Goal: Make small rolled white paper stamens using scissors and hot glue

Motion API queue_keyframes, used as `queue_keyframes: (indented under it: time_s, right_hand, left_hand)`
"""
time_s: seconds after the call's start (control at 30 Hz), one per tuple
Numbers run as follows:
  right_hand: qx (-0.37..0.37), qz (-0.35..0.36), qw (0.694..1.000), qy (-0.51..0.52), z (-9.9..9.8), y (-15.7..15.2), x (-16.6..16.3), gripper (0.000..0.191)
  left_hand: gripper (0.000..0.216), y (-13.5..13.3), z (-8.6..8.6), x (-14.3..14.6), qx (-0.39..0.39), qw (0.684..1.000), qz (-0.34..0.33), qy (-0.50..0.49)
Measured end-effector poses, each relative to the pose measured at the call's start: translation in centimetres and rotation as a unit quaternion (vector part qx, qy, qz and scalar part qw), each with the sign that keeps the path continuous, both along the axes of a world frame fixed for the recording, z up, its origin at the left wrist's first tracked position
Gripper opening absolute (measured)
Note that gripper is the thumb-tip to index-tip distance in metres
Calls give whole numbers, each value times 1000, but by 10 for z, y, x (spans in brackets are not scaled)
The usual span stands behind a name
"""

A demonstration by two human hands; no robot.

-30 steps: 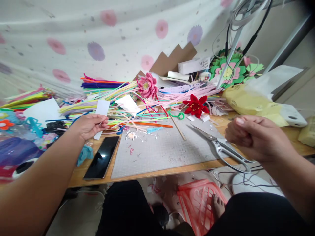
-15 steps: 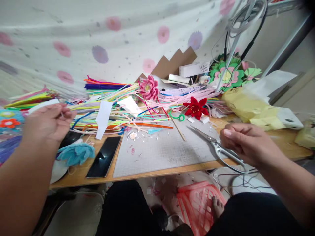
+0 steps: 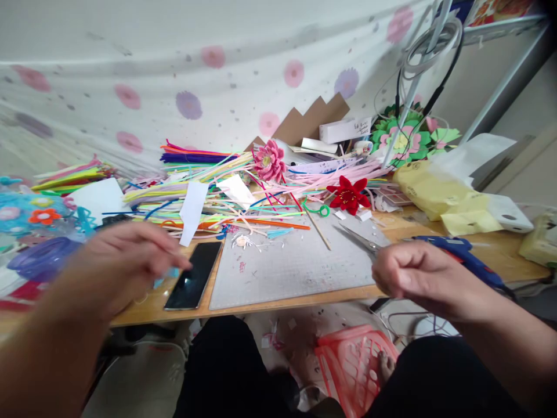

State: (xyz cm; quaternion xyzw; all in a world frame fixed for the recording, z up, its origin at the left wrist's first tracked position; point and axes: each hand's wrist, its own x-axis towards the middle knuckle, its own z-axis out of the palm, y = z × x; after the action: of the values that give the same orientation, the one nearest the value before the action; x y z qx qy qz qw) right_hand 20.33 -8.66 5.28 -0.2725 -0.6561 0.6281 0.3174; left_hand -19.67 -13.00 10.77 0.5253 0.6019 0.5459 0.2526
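Note:
My left hand [image 3: 126,264], blurred by motion, is left of the black phone [image 3: 194,276]; its fingertips reach toward the phone's edge, and what they hold, if anything, cannot be made out. It mostly covers a light-blue felt-like flower. My right hand [image 3: 415,276] is closed in front of the scissors, with its contents hidden. Only the blades of the scissors [image 3: 359,237] show, lying on the grey cutting mat [image 3: 287,273]. A blue glue gun [image 3: 463,258] lies behind my right wrist. A red fuzzy flower [image 3: 348,194] and a green wire coil [image 3: 322,210] lie past the mat's far edge.
Bundles of coloured pipe cleaners [image 3: 195,200] spread along the back, with a pink flower [image 3: 268,161] among them. A thin stick [image 3: 319,229] lies on the mat. Yellow packaging [image 3: 430,188] stands at the right. A purple bowl [image 3: 46,258] is at the left. Below is a red plastic stool [image 3: 354,360].
My left hand has come down and to the right, toward the phone. My right hand has shifted slightly left over the scissors' handles, and the glue gun now shows behind it.

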Motion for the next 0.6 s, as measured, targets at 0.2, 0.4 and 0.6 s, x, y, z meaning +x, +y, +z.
queue_keyframes:
  time_s: [0.2, 0.4, 0.6]
  right_hand:
    - [-34, 167, 982, -84, -2, -27, -24, 28]
    - [-61, 77, 995, -2, -19, -35, -45, 35]
    - [29, -45, 997, -53, -25, -41, -44, 23]
  left_hand:
    - [64, -14, -61, 101, -201, 871, -433, -117]
    - [71, -7, -74, 147, -167, 863, -449, -160]
    - [60, -4, -84, 168, -161, 880, -410, -179]
